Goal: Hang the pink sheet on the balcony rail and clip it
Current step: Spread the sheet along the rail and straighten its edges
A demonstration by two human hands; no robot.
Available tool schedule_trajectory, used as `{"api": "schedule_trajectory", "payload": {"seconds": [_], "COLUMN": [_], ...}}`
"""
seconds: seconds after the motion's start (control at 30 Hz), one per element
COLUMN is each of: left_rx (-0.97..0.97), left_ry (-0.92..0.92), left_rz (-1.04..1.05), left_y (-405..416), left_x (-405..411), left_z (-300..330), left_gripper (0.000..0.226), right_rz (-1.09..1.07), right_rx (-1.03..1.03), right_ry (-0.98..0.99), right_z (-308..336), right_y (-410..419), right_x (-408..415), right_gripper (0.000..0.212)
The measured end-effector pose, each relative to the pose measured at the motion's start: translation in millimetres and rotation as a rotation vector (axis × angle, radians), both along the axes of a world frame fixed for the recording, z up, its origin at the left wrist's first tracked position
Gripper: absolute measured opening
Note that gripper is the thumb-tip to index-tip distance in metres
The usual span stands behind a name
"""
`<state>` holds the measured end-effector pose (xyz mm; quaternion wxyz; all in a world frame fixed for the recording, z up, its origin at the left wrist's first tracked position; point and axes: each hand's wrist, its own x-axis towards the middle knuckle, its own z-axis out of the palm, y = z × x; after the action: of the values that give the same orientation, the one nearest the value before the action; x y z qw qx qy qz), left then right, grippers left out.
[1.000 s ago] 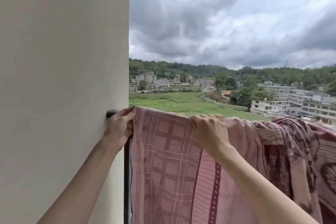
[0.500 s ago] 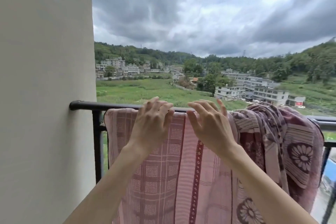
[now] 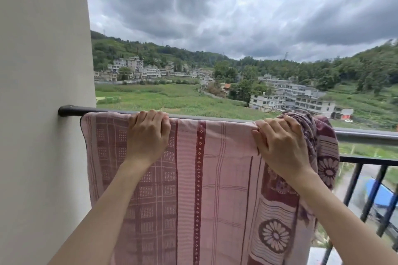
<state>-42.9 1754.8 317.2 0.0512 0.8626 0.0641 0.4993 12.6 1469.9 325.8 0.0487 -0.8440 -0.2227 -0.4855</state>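
Outdoors on a balcony: cream wall (image 3: pixel 43 92) fills the left, dark balcony rail (image 3: pixel 366 135) runs from it off to the right, vertical bars (image 3: pixel 353 180) below on the right side. Far view is fields, pale buildings, wooded hills, heavy cloud.

Pink sheet (image 3: pixel 215 189) is draped over the rail, hanging down the near side; left part spread flat, right part bunched in folds over the rail. Its left edge sits just beside the wall, short stub of bare rail between them.

Left hand (image 3: pixel 148 135) has fingers curled over the rail top, gripping sheet and rail together. Right hand (image 3: pixel 280 146) rests on the top edge near the bunched part, fingers hooked over the fold, thumb on the near face.

Bare rail continues right of the bunched cloth.
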Motion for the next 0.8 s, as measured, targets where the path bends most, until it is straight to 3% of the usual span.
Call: {"api": "schedule_trajectory", "payload": {"seconds": [0.1, 0.2, 0.27, 0.37, 0.47, 0.57, 0.73, 0.8], "left_rx": [-0.074, -0.171, -0.165, -0.061, 0.019, 0.129, 0.091, 0.080], "left_ry": [0.008, 0.014, 0.014, 0.044, 0.160, 0.188, 0.148, 0.135], "left_rz": [0.058, 0.107, 0.063, -0.122, -0.219, -0.081, -0.096, -0.116], "left_y": [-10.9, -29.5, -54.2, -110.1, -154.0, -160.9, -159.4, -161.4], "left_x": [1.4, -3.1, -6.9, -3.0, 11.4, 23.1, 29.6, 30.4], "left_z": [0.1, 4.2, 6.6, 12.5, 11.9, 0.4, -1.5, -2.0], "left_gripper": [0.050, 0.041, 0.037, 0.048, 0.062, 0.064, 0.064, 0.061], "right_rz": [0.098, 0.264, 0.293, 0.232, 0.355, 0.408, 0.408, 0.421], "right_rx": [0.037, 0.159, 0.255, 0.509, 0.936, 1.138, 1.112, 1.055], "right_ry": [0.033, 0.065, 0.041, 0.046, 0.288, 0.497, 0.992, 1.110], "right_z": [1.3, 3.6, 2.6, -5.1, -12.5, -14.1, -6.2, -2.8], "right_y": [-7.2, -12.7, -25.3, -59.0, -79.3, -84.6, -92.0, -89.8], "right_x": [3.2, -2.3, -4.6, -2.5, -14.6, -22.8, -19.9, -16.9], "right_gripper": [0.040, 0.042, 0.045, 0.057, 0.070, 0.077, 0.065, 0.074]}}
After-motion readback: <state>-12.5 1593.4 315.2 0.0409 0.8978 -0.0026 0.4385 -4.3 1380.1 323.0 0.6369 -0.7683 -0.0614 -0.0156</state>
